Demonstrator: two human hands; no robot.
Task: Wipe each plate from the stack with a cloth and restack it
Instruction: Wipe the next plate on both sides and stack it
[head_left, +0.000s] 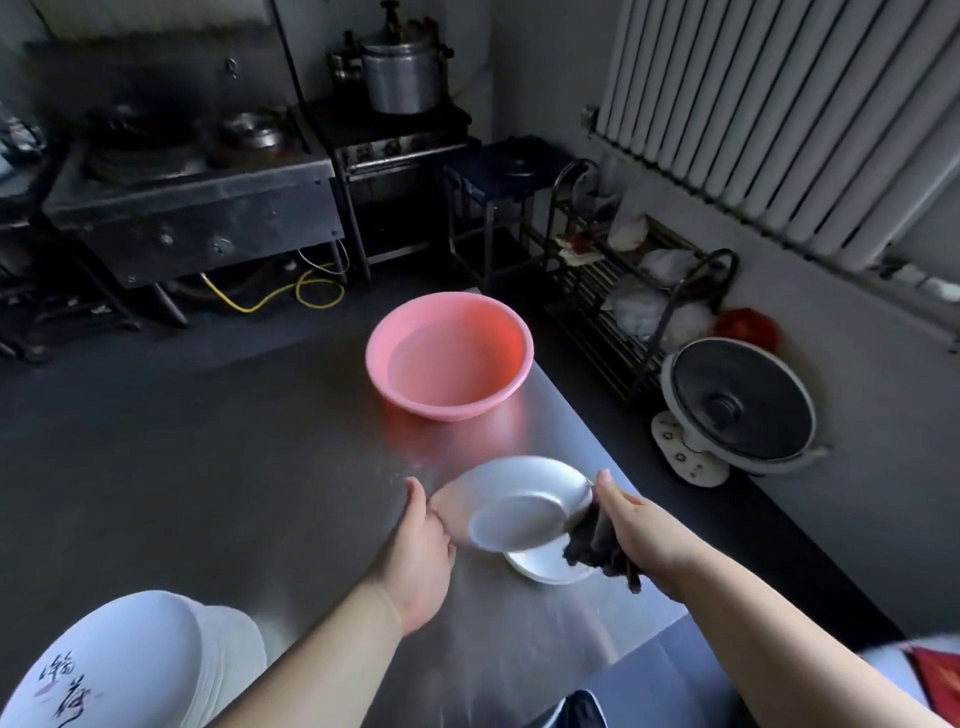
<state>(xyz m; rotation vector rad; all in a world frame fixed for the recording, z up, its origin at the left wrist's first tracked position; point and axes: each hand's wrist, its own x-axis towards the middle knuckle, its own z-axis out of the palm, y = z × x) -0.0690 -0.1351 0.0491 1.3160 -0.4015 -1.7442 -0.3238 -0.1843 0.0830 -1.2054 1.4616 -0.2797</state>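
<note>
While both hands worked at the near right of the steel table (234, 467), one white plate (519, 512) was held tilted above another.

Item, left hand (421, 551): fingers curled round the left rim of the tilted plate, thumb raised. Item, right hand (631, 525): gripped a dark cloth (597, 545), which hung bunched against the plate's right edge. Item, second white plate (545, 569): lay flat on the table directly beneath, partly covered by the raised one and the cloth. Item, stack of white plates (156, 660): sat at the near left corner, top plate marked with dark brush characters, well apart from the hands. Item, pink basin (449, 353): stood farther back on the table, beyond the plates. Item, white fan (743, 405): rested on the floor to the right of the table.
</note>
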